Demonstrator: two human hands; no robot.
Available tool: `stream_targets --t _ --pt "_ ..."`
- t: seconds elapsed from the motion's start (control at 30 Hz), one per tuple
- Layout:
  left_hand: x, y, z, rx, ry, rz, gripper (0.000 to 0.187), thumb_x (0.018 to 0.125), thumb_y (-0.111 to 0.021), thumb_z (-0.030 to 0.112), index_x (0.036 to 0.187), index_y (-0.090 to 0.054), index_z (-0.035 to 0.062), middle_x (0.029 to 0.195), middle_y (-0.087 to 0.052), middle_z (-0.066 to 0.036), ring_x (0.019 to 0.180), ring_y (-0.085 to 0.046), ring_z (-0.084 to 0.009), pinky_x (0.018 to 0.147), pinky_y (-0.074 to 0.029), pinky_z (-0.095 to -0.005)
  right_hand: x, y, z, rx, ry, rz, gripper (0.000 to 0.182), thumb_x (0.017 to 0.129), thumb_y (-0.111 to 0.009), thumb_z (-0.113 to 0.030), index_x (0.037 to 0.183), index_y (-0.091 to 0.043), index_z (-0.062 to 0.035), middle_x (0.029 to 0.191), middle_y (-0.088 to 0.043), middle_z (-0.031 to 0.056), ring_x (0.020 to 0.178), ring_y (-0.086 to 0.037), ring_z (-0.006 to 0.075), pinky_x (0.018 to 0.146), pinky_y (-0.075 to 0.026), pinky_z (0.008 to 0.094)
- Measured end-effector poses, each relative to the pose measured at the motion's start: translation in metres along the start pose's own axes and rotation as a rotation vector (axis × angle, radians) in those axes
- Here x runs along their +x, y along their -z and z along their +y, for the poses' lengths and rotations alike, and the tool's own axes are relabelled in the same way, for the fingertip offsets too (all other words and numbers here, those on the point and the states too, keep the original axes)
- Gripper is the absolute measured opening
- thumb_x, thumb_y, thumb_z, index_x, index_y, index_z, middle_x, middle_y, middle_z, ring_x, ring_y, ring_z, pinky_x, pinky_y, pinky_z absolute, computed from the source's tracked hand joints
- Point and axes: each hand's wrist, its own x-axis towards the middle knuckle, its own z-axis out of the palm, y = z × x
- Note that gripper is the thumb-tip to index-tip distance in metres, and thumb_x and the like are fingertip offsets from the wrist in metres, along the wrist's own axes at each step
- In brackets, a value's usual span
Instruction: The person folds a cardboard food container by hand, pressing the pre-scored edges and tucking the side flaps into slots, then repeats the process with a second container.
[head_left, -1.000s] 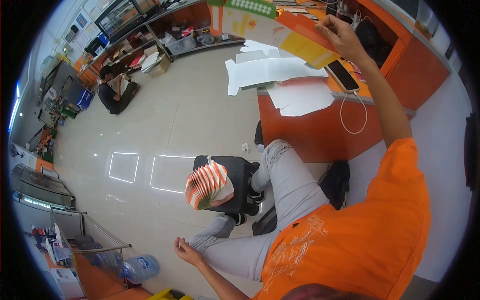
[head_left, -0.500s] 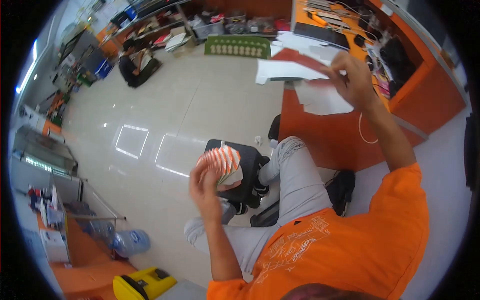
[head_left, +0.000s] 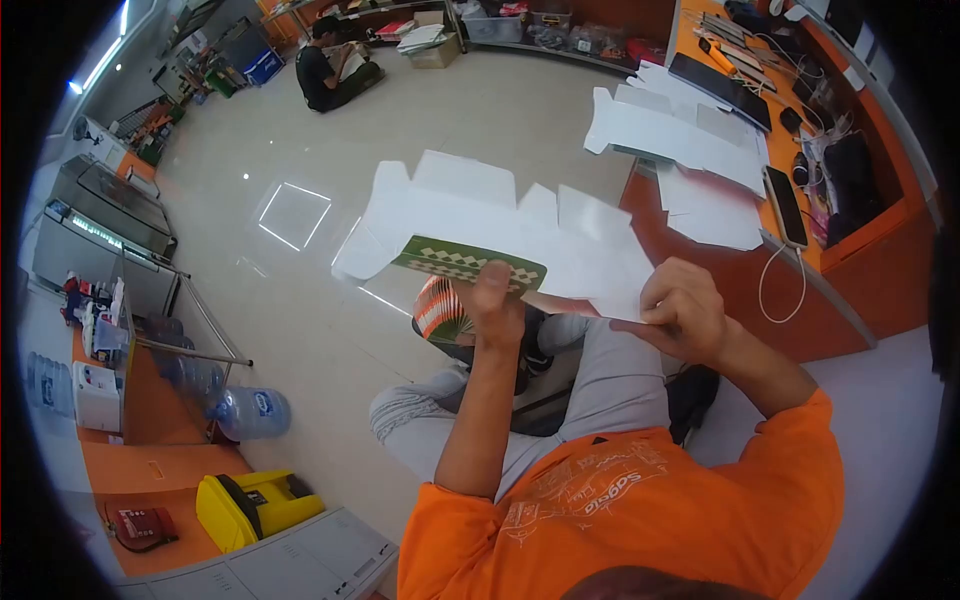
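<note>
A flat white cardboard cut-out [head_left: 560,235] with tabs and a green patterned panel is held in front of me between both hands. My left hand [head_left: 493,305] pinches its lower edge at the green panel, thumb on top. My right hand [head_left: 684,308] is closed on its right end. Below and behind my left hand, a fanned stack of orange, white and green pieces [head_left: 441,308] partly shows, the rest being hidden by the sheet and the hand.
More white cut-outs [head_left: 708,205] lie at the edge of the orange desk at right, near a phone [head_left: 786,205] with a cable. A person [head_left: 335,70] sits on the floor at the back. Yellow case [head_left: 255,508] and water bottle [head_left: 252,412] are at lower left.
The cut-out has come from the desk side to in front of me. My left hand has risen to it from the fanned stack. The camera view has shifted.
</note>
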Motion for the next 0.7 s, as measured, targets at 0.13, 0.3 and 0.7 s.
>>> stream_targets --t 0.13,0.3,0.7 --pt "-0.008 0.082 -0.062 0.630 -0.686 -0.122 0.045 0.088 -0.061 0.021 0.128 -0.054 0.0012 0.120 -0.061 -0.010 0.111 -0.061 -0.0219 0.101 -0.048 -0.0393 0.003 -0.008 -0.010 0.410 -0.334 -0.051 0.026 0.087 -0.080 -0.005 0.082 -0.055 -0.0063 0.082 -0.063 0.0081 0.069 -0.061 0.0161 0.061 -0.048 0.0287" --pt "0.003 0.015 0.008 -0.295 -0.051 0.084 0.047 0.085 -0.048 0.001 0.132 -0.049 -0.0027 0.122 -0.061 -0.014 0.107 -0.064 -0.0247 0.096 -0.053 -0.0363 0.013 -0.009 -0.019 0.827 -0.681 -0.114 0.014 0.099 -0.069 -0.013 0.095 -0.064 0.0004 0.094 -0.069 0.0094 0.079 -0.064 0.0128 0.071 -0.053 0.0275" --pt "0.016 0.037 0.027 0.518 0.063 0.495 0.034 0.093 -0.056 0.001 0.126 -0.057 -0.0063 0.111 -0.068 -0.015 0.092 -0.069 -0.0215 0.076 -0.059 -0.0333 0.018 0.020 -0.019 0.374 -0.823 0.184 0.011 0.107 -0.054 -0.014 0.106 -0.058 -0.0035 0.090 -0.059 0.0004 0.080 -0.053 0.0058 0.073 -0.047 0.0229"
